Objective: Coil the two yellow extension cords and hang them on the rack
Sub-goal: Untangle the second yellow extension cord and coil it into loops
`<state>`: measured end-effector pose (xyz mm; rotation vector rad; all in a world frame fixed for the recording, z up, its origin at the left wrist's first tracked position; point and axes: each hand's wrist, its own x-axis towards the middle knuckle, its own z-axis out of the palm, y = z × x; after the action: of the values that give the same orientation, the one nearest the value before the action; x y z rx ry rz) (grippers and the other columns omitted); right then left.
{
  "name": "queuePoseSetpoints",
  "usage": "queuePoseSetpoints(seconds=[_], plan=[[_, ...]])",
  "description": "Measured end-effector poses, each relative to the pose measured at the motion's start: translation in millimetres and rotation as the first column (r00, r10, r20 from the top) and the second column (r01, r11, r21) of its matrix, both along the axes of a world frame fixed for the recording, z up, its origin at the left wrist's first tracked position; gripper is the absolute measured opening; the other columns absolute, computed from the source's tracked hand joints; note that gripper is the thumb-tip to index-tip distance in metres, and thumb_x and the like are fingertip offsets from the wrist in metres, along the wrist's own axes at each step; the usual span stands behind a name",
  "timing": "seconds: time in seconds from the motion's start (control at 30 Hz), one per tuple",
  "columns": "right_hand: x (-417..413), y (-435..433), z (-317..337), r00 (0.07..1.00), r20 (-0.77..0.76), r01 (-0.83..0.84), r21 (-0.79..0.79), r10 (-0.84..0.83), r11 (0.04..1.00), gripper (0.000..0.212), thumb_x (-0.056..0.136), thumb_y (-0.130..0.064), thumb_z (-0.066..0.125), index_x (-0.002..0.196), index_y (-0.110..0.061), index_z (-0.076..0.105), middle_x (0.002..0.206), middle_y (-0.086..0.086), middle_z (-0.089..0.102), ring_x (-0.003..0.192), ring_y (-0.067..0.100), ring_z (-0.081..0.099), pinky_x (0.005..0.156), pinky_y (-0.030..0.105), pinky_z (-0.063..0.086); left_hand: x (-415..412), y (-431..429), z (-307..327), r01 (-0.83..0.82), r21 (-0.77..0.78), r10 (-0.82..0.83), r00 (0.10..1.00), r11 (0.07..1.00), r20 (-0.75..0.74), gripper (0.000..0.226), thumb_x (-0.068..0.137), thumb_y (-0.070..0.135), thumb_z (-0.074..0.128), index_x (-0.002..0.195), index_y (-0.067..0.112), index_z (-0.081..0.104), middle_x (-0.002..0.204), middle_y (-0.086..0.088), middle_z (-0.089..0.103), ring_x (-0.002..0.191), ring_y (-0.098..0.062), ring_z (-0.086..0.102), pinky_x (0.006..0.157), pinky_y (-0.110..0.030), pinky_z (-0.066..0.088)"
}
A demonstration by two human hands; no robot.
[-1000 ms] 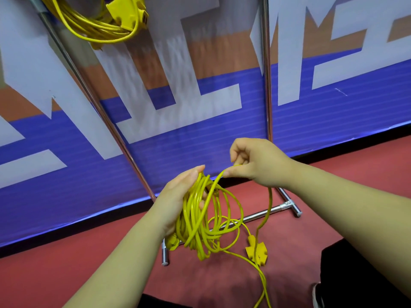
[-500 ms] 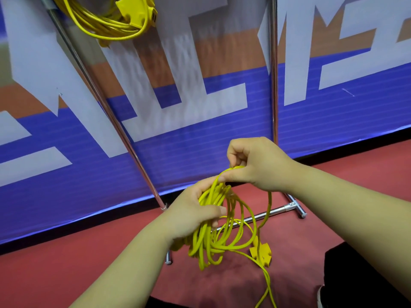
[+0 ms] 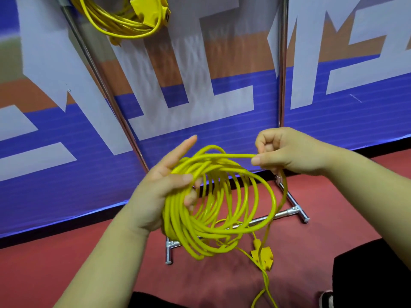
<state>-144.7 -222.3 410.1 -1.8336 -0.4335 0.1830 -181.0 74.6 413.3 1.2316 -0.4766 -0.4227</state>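
A yellow extension cord hangs in several loops from my left hand; its thumb and lower fingers clamp the bundle while the index finger points up. My right hand pinches a strand of the same cord and holds it level across to the top of the loops. The cord's yellow socket end dangles below, with a loose tail running down to the bottom edge. A second coiled yellow cord with its socket block hangs on the metal rack at the top left.
The rack's chrome uprights and T-shaped feet stand on a red floor in front of a blue, white and orange banner wall. Dark trousers and a shoe show at the bottom right.
My right hand has moved right and pulled the strand out level, and the loops in my left hand have spread wider. My left index finger has lifted off the bundle.
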Motion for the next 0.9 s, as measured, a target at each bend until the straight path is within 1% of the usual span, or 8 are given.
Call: queuePoseSetpoints(seconds=[0.13,0.23,0.3,0.37,0.47,0.57,0.7,0.9], plan=[[8,-11,-20,0.991,-0.126,0.053,0.036,-0.048,0.998,0.013,0.087,-0.004,0.071,0.088,-0.009,0.059,0.068,0.009,0.063,0.065,0.023,0.059,0.060,0.026,0.050,9,21,3,-0.056,-0.083,0.056,0.998,0.995,-0.004,0.059,0.071,0.028,0.086,0.127,0.025,0.066,0.083,-0.017,0.058,0.047,-0.017,0.050,0.052,-0.029,0.050],[10,-7,-30,0.989,-0.107,0.102,-0.025,-0.104,0.995,0.009,0.089,-0.004,0.070,0.094,-0.007,0.063,0.073,0.013,0.070,0.073,0.025,0.061,0.064,0.026,0.049,11,20,-7,-0.057,-0.040,0.057,0.998,0.998,-0.020,0.053,0.071,0.028,0.089,0.119,0.022,0.069,0.086,-0.017,0.059,0.052,-0.020,0.053,0.056,-0.033,0.053],[10,-2,-30,0.985,-0.052,0.159,-0.074,-0.164,0.984,0.010,0.088,-0.008,0.073,0.094,-0.007,0.066,0.080,0.017,0.073,0.070,0.019,0.063,0.066,0.028,0.048,12,17,-15,-0.092,0.033,0.093,0.995,0.995,-0.019,0.053,0.068,0.029,0.091,0.116,0.020,0.071,0.087,-0.016,0.060,0.055,-0.021,0.054,0.057,-0.035,0.054],[9,2,-29,0.971,-0.020,0.236,-0.071,-0.238,0.969,0.011,0.085,-0.010,0.076,0.091,-0.008,0.068,0.079,0.013,0.075,0.068,0.013,0.066,0.069,0.030,0.050,14,13,-22,-0.152,0.136,0.151,0.988,0.979,0.017,0.044,0.071,0.026,0.088,0.112,0.022,0.073,0.086,-0.015,0.061,0.056,-0.021,0.055,0.059,-0.036,0.054],[9,8,-23,0.933,0.006,0.361,0.018,-0.361,0.932,0.012,0.084,-0.008,0.077,0.090,-0.004,0.068,0.078,0.017,0.074,0.068,0.017,0.069,0.071,0.036,0.058,19,9,-32,-0.260,0.312,0.232,0.965,0.914,0.124,0.028,0.084,0.019,0.068,0.109,0.028,0.075,0.083,-0.016,0.059,0.059,-0.022,0.055,0.061,-0.035,0.052],[6,16,-16,0.899,0.014,0.433,0.136,-0.438,0.891,0.014,0.084,-0.009,0.078,0.096,-0.008,0.070,0.080,0.019,0.074,0.069,0.019,0.070,0.067,0.028,0.060,23,5,-44,-0.348,0.474,0.256,0.934,0.809,0.250,0.027,0.092,0.021,0.063,0.110,0.038,0.073,0.070,-0.015,0.059,0.061,-0.023,0.057,0.061,-0.034,0.052],[2,29,-12,0.896,-0.043,0.439,0.244,-0.442,0.865,0.013,0.084,-0.008,0.077,0.095,-0.011,0.070,0.081,0.017,0.073,0.068,0.017,0.069,0.066,0.030,0.060,27,-5,-60,-0.390,0.596,0.214,0.914,0.702,0.346,0.028,0.100,0.020,0.060,0.111,0.043,0.071,0.060,-0.007,0.060,0.059,-0.020,0.056,0.062,-0.034,0.050],[0,42,-12,0.911,-0.185,0.410,0.312,-0.369,0.857,0.009,0.083,-0.010,0.078,0.089,-0.013,0.071,0.079,0.006,0.071,0.068,0.013,0.067,0.062,0.024,0.057,25,-39,-76,-0.207,0.678,0.019,0.962,0.705,0.274,0.032,0.099,0.013,0.061,0.126,0.030,0.067,0.057,0.005,0.056,0.052,-0.011,0.055,0.057,-0.021,0.046]])
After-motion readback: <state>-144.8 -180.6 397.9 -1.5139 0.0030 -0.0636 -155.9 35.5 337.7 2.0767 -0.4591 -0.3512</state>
